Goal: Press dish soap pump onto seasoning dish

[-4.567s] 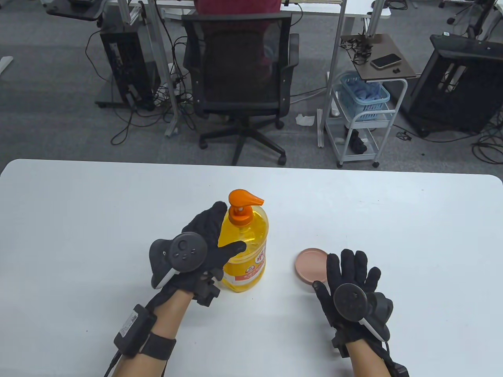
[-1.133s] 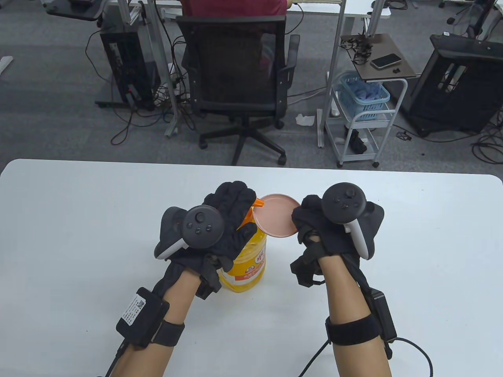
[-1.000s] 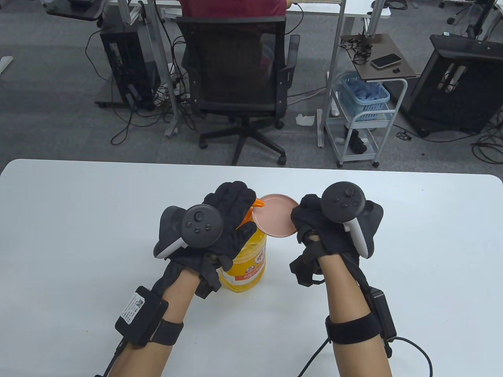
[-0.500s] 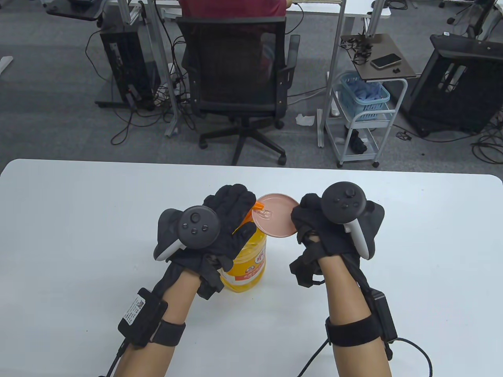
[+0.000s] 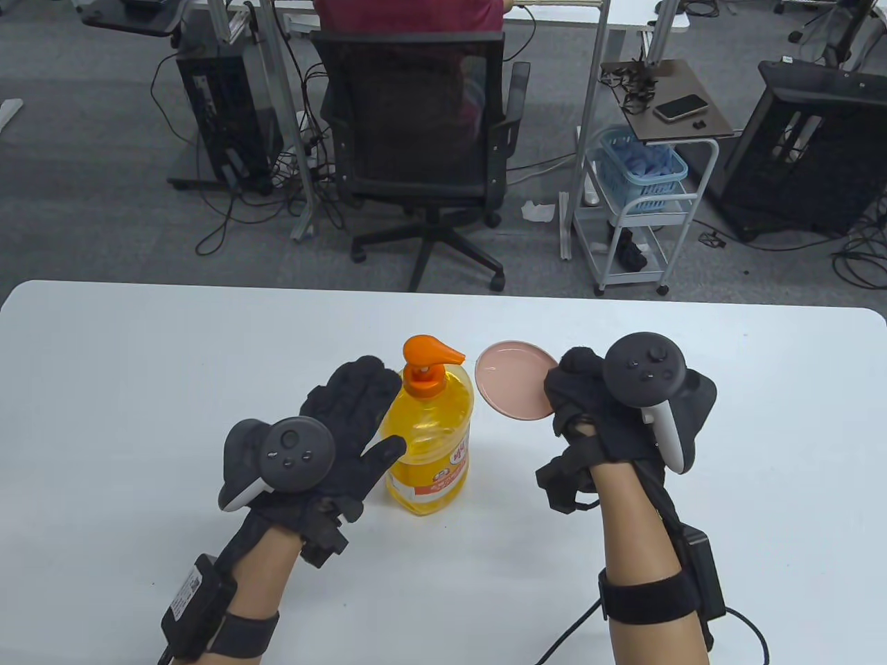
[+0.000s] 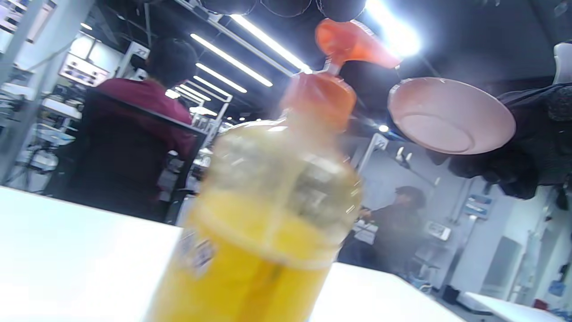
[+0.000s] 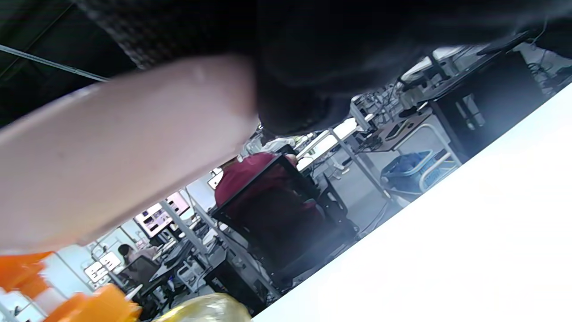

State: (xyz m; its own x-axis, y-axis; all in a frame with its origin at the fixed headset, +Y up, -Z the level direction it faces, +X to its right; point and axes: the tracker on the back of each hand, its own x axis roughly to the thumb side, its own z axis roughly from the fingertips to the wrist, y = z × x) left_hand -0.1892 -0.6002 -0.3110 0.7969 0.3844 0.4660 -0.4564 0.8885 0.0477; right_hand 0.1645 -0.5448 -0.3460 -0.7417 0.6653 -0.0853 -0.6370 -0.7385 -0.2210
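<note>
Pink seasoning dish (image 5: 516,380) gripped by right hand (image 5: 610,422), soap bottle (image 5: 429,443) beside spread left hand (image 5: 332,436)

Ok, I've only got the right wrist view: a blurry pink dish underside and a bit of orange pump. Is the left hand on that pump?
Observer: No. The left hand lies open beside the yellow plastic dish soap bottle, lower than its orange pump head.
Operator: Where's the dish relative to the spout?
Observer: The right hand holds the round pink seasoning dish in the air, tilted, just right of the spout tip and not touching it.
Operator: Is the bottle standing?
Observer: Yes, upright on the white table.
</note>
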